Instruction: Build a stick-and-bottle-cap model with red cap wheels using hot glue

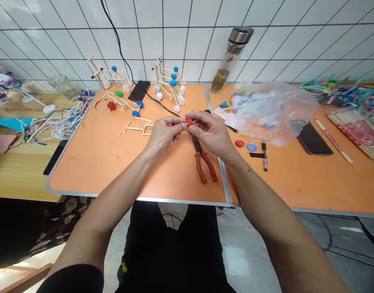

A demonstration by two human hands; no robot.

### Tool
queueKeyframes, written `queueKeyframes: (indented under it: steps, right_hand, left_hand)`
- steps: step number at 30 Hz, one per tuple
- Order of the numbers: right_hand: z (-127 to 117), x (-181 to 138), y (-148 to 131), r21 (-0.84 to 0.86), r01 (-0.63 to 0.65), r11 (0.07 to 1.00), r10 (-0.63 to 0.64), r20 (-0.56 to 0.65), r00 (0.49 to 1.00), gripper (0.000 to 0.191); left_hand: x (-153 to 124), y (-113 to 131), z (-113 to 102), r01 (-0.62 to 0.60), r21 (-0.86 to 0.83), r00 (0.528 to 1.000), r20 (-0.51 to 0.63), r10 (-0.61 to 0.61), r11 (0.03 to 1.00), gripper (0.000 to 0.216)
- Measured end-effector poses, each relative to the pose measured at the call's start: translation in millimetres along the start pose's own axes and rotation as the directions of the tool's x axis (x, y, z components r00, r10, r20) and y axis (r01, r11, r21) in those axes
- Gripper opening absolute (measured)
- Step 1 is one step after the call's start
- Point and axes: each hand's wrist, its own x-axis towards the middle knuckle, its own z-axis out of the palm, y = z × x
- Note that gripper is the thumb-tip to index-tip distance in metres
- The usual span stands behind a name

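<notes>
The small red cap sits pinched between the fingertips of both hands, held in the air above the orange counter, at the point where the 2 hands meet. The right hand closes on it from the right with thumb and forefinger clamped on the cap; the left hand comes in from the left, its fingers curled together, their tips touching the cap's other side. Whether a stick runs through the cap is too small to tell. Both hands are equally near it, so the cap lies straight between them, its short axis running roughly left to right.

Just below the right hand, on the counter, lie red-handled pliers, handles pointing toward the person. To the right of that hand, near but apart, are a loose red cap, a blue cap and a marker, with a clear plastic bag of parts beyond them. Just beyond the left hand lies a stick frame; farther off stand stick models with blue caps and a black phone on its cable. Nothing stands between the hands and the cap
</notes>
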Motion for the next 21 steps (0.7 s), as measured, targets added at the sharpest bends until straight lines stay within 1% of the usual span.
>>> queueKeyframes:
  steps: [3, 5, 8, 11, 14, 17, 19, 21]
  right_hand:
    - [-4.2, 1.5, 0.4, 0.186, -0.117, 0.976, 0.1, 0.096, 0.99, 0.062]
    - [-5.9, 1.4, -0.2, 0.279, -0.177, 0.944, 0.145, 0.13, 0.981, 0.064]
    - [-6.3, 0.4, -2.1, 0.356, -0.238, 0.904, 0.199, 0.142, 0.97, 0.067]
    - [-5.7, 0.1, -2.4, 0.371, -0.262, 0.891, 0.225, 0.139, 0.964, 0.067]
    - [-5.4, 0.6, -0.3, 0.342, -0.254, 0.905, 0.216, 0.146, 0.965, 0.063]
    - [-4.0, 0.7, 1.5, 0.251, -0.19, 0.949, 0.162, 0.127, 0.979, 0.063]
    - [-1.8, 0.1, 1.1, 0.125, -0.109, 0.986, 0.099, 0.086, 0.991, 0.065]
    - [1.1, -0.9, -0.1, -0.034, -0.003, 0.999, 0.004, 0.038, 0.999, 0.062]
  left_hand:
    - [-0.7, 0.1, 0.6, -0.009, 0.002, 1.0, -0.001, 0.009, 1.0, 0.016]
    - [-1.4, 0.2, 1.3, -0.014, 0.02, 1.0, -0.012, 0.015, 1.0, 0.013]
    - [-2.2, 0.8, 2.3, -0.013, 0.034, 1.0, -0.024, 0.014, 0.999, 0.011]
    - [-2.7, 2.0, 2.9, -0.006, 0.03, 0.999, -0.035, 0.007, 1.0, 0.011]
    - [-2.7, 2.1, 2.7, 0.0, 0.037, 0.999, -0.045, 0.002, 0.999, 0.008]
    - [-1.7, 0.0, 1.6, -0.013, 0.024, 0.999, -0.037, 0.014, 1.0, 0.007]
    - [-0.4, -1.7, 0.5, -0.024, 0.005, 0.999, -0.028, 0.024, 1.0, 0.01]
    - [0.8, -2.7, -0.2, -0.009, -0.004, 1.0, -0.025, 0.009, 1.0, 0.015]
